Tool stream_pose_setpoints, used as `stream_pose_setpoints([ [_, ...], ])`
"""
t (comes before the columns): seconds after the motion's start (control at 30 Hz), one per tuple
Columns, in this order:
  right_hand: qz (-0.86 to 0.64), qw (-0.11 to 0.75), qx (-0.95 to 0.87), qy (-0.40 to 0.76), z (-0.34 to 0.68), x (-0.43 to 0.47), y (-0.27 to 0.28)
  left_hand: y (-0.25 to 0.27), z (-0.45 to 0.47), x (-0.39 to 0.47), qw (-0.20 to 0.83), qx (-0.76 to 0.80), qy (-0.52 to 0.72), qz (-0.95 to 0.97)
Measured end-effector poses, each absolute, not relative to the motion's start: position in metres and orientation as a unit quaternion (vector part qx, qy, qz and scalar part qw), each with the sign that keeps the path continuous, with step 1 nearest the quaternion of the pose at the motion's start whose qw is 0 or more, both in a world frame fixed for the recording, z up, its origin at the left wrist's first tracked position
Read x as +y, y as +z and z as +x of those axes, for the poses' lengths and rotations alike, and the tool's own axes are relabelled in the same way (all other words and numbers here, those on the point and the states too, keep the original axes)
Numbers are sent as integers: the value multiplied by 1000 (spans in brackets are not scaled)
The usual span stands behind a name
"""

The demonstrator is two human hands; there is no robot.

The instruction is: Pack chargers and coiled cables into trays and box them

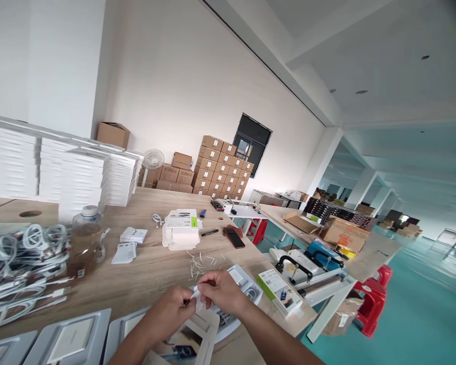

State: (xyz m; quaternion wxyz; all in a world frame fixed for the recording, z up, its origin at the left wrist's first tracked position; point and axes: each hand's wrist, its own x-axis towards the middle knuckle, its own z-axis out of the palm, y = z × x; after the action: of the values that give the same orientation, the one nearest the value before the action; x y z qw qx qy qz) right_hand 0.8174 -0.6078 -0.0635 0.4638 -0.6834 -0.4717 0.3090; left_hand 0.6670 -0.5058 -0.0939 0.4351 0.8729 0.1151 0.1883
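Observation:
A partly folded white carton [212, 324] with a printed picture of a blue connector lies low in front of me. Its narrow white end reaches up between my hands. My left hand [175, 308] pinches that end from the left, thumb against curled fingers. From the right, my right hand [224, 293] grips the same small white part with thumb and forefinger. The fingertips nearly meet and partly hide what they pinch. Beneath my right forearm, a white tray [257, 294] holds a coiled cable. Thin white strips [197, 264] are scattered just beyond my hands.
Bundled white cables [26, 253] and a jar of brown liquid [84, 243] stand left. Grey trays [70, 334] line the near edge. Flat cartons [181, 230], a pen [210, 232] and a phone [234, 237] lie ahead. A printed box [279, 291] sits right, beside black-handled clamps [294, 266].

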Motion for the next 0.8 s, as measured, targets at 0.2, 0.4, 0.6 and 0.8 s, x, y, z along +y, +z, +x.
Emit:
stream_pose_setpoints([
  [0.2, -692, 495, -415, 322, 810, -600, -70, -97, 667, -509, 418, 114, 196, 880],
  [0.4, -675, 509, -407, 345, 807, -601, -67, -99, 668, -508, 418, 119, 191, 880],
  [0.6, -679, 521, -398, 331, 806, -602, -68, -99, 670, -507, 416, 125, 191, 880],
  [0.8, -685, 525, -382, 330, 806, -600, -75, -102, 672, -506, 419, 136, 186, 878],
])
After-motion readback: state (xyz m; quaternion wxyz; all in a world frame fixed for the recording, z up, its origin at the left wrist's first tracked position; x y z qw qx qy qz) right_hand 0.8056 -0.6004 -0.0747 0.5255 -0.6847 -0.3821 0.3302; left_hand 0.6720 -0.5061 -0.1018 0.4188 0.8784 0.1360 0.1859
